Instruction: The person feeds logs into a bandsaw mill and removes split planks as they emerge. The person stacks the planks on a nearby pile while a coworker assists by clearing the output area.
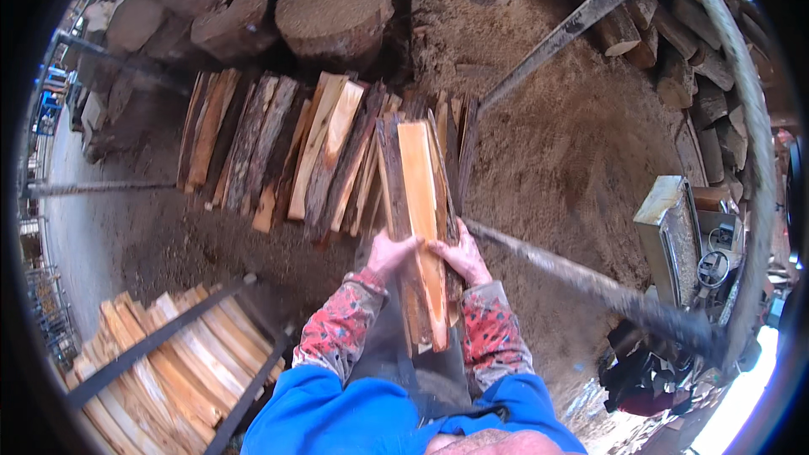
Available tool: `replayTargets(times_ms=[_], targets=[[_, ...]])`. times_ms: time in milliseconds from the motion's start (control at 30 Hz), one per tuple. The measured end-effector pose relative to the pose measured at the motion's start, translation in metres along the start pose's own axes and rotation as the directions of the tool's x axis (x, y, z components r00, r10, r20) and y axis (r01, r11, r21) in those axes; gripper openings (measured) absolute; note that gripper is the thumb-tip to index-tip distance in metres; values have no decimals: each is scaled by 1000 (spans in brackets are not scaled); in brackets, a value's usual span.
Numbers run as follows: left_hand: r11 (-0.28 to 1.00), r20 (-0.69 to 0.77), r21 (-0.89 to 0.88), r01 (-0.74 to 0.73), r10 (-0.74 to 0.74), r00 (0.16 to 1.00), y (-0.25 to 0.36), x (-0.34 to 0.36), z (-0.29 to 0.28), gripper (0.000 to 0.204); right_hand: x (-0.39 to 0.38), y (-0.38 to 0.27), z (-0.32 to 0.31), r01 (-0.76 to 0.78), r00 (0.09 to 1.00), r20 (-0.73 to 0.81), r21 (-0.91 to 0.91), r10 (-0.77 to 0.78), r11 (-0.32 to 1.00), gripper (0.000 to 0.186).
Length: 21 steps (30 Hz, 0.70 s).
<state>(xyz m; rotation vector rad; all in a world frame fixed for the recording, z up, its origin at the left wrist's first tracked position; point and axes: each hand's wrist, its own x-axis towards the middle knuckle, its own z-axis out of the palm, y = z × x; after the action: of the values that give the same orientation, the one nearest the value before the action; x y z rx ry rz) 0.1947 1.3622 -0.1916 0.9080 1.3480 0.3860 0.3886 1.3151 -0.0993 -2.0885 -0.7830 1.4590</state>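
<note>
Between my two hands is a bundle of split firewood (421, 173), its long pieces pointing away from me. A pale, freshly split face lies uppermost, with darker bark-covered pieces along both sides. My left hand (392, 254) is closed round the left side of the bundle, thumb on top. From the right, my right hand (463, 258) grips it the same way, its thumb close to the other. The fingers beneath the wood are hidden. Just beyond and to the left, a row of split logs (271, 147) lies side by side, close to the far end of the bundle.
Thick round log sections (333, 10) stand at the back. A stack of pale split wood (160, 371) sits lower left behind dark bars (156, 345). Metal bars (581, 274) cross the right side, near a machine with a handwheel (713, 268). More logs (704, 67) are piled far right.
</note>
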Motion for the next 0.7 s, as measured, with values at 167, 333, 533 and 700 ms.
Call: replayTargets(times_ms=[167,333,533,700], targets=[[998,171,-64,23,-12,985,25,71,12,81,78,34,6,-3,995,-95,124,15,992,116],[999,255,-50,-20,32,966,36,148,31,78,140,42,-3,10,957,-289,-8,-12,1000,117],[975,285,208,-84,22,958,54,238,75,81,240,105,-5,-17,900,-434,66,44,998,103],[776,59,629,-49,16,998,-20,303,84,107,309,139,22,-213,867,-489,-191,95,958,109]])
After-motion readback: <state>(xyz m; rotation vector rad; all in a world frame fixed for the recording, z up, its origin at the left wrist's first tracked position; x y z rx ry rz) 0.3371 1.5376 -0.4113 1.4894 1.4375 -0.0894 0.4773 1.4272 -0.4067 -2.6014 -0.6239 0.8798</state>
